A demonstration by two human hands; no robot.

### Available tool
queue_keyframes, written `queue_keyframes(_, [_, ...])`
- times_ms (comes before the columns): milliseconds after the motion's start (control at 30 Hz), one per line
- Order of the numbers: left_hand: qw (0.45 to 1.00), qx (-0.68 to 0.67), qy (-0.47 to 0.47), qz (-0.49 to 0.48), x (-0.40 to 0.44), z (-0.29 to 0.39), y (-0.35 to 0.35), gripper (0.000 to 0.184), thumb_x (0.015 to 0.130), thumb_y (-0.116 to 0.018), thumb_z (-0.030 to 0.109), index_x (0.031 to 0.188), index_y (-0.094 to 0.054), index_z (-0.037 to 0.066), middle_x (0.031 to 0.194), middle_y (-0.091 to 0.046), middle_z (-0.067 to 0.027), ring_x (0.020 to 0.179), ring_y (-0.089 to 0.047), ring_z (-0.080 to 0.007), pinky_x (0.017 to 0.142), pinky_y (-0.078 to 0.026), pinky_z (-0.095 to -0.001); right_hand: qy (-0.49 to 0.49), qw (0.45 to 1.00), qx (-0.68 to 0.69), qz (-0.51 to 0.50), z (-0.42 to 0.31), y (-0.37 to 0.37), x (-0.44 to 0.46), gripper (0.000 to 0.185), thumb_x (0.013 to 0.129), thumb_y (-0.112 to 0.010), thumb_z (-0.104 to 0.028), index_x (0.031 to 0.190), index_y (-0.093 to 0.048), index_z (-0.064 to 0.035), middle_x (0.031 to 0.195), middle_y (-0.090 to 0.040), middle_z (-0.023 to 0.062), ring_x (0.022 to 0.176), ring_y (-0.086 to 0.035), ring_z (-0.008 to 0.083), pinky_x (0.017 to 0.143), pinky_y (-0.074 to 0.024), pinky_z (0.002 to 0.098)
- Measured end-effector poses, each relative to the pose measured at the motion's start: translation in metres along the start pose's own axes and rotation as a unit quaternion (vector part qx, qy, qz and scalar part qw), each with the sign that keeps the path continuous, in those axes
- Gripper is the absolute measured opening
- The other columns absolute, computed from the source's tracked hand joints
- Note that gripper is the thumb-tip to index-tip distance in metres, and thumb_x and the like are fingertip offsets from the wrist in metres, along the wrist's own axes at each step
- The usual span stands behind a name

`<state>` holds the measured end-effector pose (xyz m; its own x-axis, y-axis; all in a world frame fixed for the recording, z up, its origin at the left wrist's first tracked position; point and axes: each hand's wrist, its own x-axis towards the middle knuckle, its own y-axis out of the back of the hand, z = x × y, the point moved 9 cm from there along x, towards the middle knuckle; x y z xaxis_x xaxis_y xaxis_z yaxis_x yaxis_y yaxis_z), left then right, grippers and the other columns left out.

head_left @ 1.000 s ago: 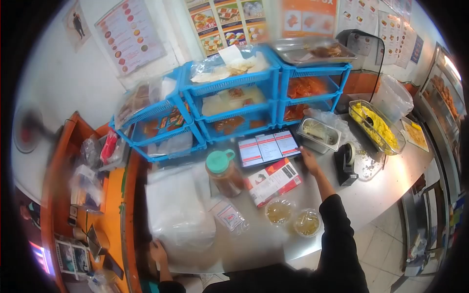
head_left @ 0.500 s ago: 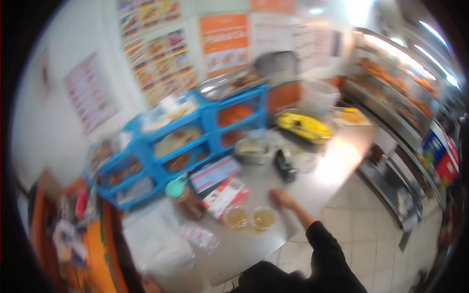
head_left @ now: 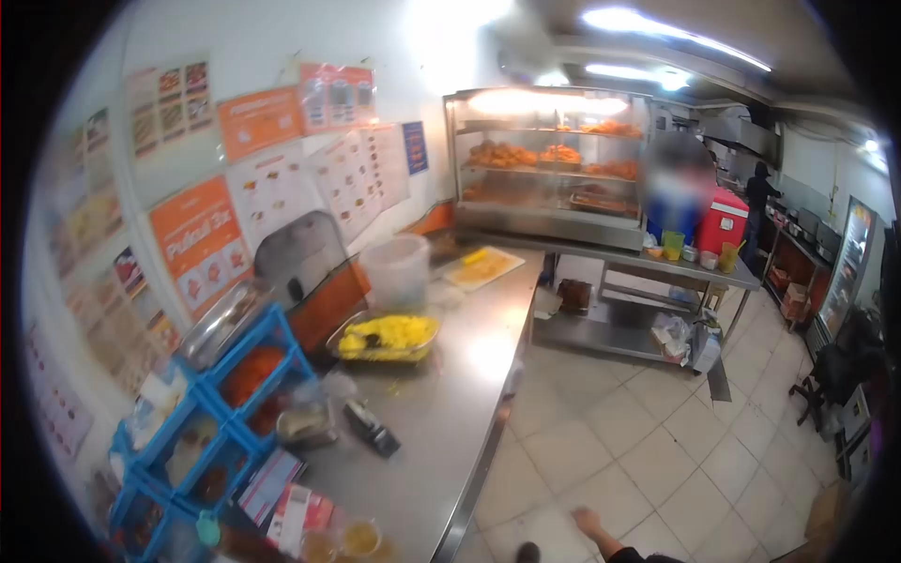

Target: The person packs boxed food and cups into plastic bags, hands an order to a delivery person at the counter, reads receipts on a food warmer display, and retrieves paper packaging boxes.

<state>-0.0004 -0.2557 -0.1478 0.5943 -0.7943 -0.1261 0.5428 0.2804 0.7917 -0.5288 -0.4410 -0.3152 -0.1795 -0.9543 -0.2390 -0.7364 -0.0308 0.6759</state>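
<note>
At the bottom of the view my right hand (head_left: 589, 522) hangs over the tiled floor, off the counter's edge, its fingers blurred and nothing visible in them. My left hand is outside the frame. On the steel counter (head_left: 422, 418), left of my right hand, are two round tubs, one of them with yellowish contents (head_left: 360, 538), beside a red and white box (head_left: 298, 514). A tablet (head_left: 269, 486) leans near the blue baskets (head_left: 228, 387). Further along stand a black tape dispenser (head_left: 371, 430), a metal container (head_left: 307, 424) and a glass tray of yellow food (head_left: 389, 338).
A heated display case (head_left: 549, 223) with fried food stands beyond the counter. Right of it are a red cooler (head_left: 722, 223) and a steel table (head_left: 624, 251) with cups. A person (head_left: 758, 202) in dark clothes stands far back. A dark chair (head_left: 833, 375) is at the right.
The view has swung right, toward the display case and floor. My right hand has left the tablet and come off the counter. My left hand has gone out of view.
</note>
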Motion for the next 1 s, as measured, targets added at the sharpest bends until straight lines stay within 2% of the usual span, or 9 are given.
queue_keyframes(33, [0.999, -0.015, -0.026, -0.031, 0.021, 0.036, -0.031, 0.055, 0.080, -0.047, 0.038, 0.121, -0.035, 0.003, 0.124, -0.031, -0.0171, 0.111, -0.035, -0.0319, 0.092, -0.029, -0.0339, 0.030, 0.999, -0.007, 0.035, 0.042, -0.006, 0.019, 0.032, 0.073, -0.052, -0.033, 0.081, -0.061, -0.0034, 0.081, -0.060, 0.0150, 0.080, -0.055, 0.0313, 0.070, -0.0430, 0.0366])
queue_keyframes(67, [0.997, -0.022, -0.050, -0.057, 0.044, 0.084, -0.064, 0.055, 0.080, -0.046, 0.038, 0.120, -0.035, 0.003, 0.124, -0.032, -0.0170, 0.111, -0.035, -0.0317, 0.092, -0.030, -0.0338, 0.116, 0.979, -0.170, 0.010, 0.115, -0.039, 0.059, 0.031, 0.073, -0.050, -0.034, 0.078, -0.061, -0.0053, 0.085, -0.060, 0.0134, 0.081, -0.055, 0.0308, 0.071, -0.0433, 0.0362])
queue_keyframes(100, [0.993, -0.030, -0.068, -0.087, 0.059, 0.117, -0.092, 0.055, 0.080, -0.046, 0.038, 0.120, -0.035, 0.003, 0.124, -0.033, -0.0169, 0.111, -0.035, -0.0315, 0.091, -0.030, -0.0338, 0.097, 0.980, -0.169, 0.039, 0.224, -0.107, 0.111, 0.033, 0.075, -0.046, -0.036, 0.081, -0.062, -0.0071, 0.090, -0.059, 0.0129, 0.086, -0.054, 0.0300, 0.075, -0.0424, 0.0356])
queue_keyframes(333, [0.957, -0.062, -0.121, -0.255, 0.135, 0.287, -0.248, 0.055, 0.080, -0.045, 0.040, 0.118, -0.037, 0.001, 0.120, -0.037, -0.0163, 0.109, -0.038, -0.0299, 0.090, -0.032, -0.0338, 0.102, 0.989, 0.048, -0.098, 0.255, -0.090, 0.207, 0.038, 0.078, -0.041, -0.037, 0.089, -0.060, -0.0063, 0.096, -0.057, 0.0144, 0.092, -0.051, 0.0299, 0.080, -0.0397, 0.0362])
queue_keyframes(467, [0.934, -0.074, -0.119, -0.330, 0.171, 0.349, -0.323, 0.056, 0.081, -0.044, 0.041, 0.117, -0.038, 0.000, 0.118, -0.039, -0.0160, 0.108, -0.039, -0.0291, 0.089, -0.033, -0.0337, -0.004, 0.963, -0.171, -0.210, 0.103, 0.044, 0.303, 0.038, 0.081, -0.042, -0.036, 0.101, -0.055, -0.0061, 0.108, -0.051, 0.0119, 0.103, -0.044, 0.0237, 0.085, -0.0347, 0.0342])
queue_keyframes(533, [0.921, -0.077, -0.115, -0.365, 0.193, 0.379, -0.365, 0.056, 0.081, -0.044, 0.042, 0.117, -0.038, 0.000, 0.117, -0.040, -0.0158, 0.107, -0.040, -0.0286, 0.089, -0.033, -0.0337, -0.070, 0.985, -0.056, -0.145, 0.040, 0.117, 0.359, 0.039, 0.081, -0.045, -0.036, 0.102, -0.054, -0.0037, 0.102, -0.054, 0.0114, 0.095, -0.049, 0.0219, 0.081, -0.0377, 0.0335])
queue_keyframes(600, [0.907, -0.077, -0.111, -0.398, 0.216, 0.408, -0.408, 0.056, 0.081, -0.043, 0.042, 0.116, -0.039, -0.001, 0.116, -0.042, -0.0156, 0.107, -0.041, -0.0282, 0.088, -0.034, -0.0337, -0.032, 0.996, 0.049, -0.074, 0.013, 0.160, 0.437, 0.044, 0.076, -0.049, -0.040, 0.099, -0.056, -0.0026, 0.103, -0.054, 0.0165, 0.097, -0.050, 0.0281, 0.081, -0.0385, 0.0341])
queue_keyframes(800, [0.865, -0.058, -0.121, -0.484, 0.293, 0.527, -0.511, 0.057, 0.081, -0.042, 0.044, 0.115, -0.040, -0.002, 0.113, -0.045, -0.0151, 0.105, -0.043, -0.0269, 0.087, -0.035, -0.0336, 0.078, 0.984, 0.157, 0.022, -0.120, 0.345, 0.568, 0.033, 0.080, -0.051, -0.034, 0.093, -0.057, -0.0035, 0.091, -0.059, 0.0060, 0.082, -0.053, 0.0139, 0.073, -0.0408, 0.0266])
queue_keyframes(1000, [0.838, -0.041, -0.184, -0.512, 0.380, 0.695, -0.590, 0.058, 0.081, -0.041, 0.045, 0.113, -0.041, -0.004, 0.110, -0.049, -0.0146, 0.104, -0.045, -0.0256, 0.086, -0.037, -0.0336, 0.226, 0.924, 0.289, 0.111, -0.193, 0.526, 0.667, 0.026, 0.081, -0.051, -0.025, 0.093, -0.057, -0.0022, 0.087, -0.057, 0.0031, 0.077, -0.051, 0.0099, 0.068, -0.0418, 0.0230])
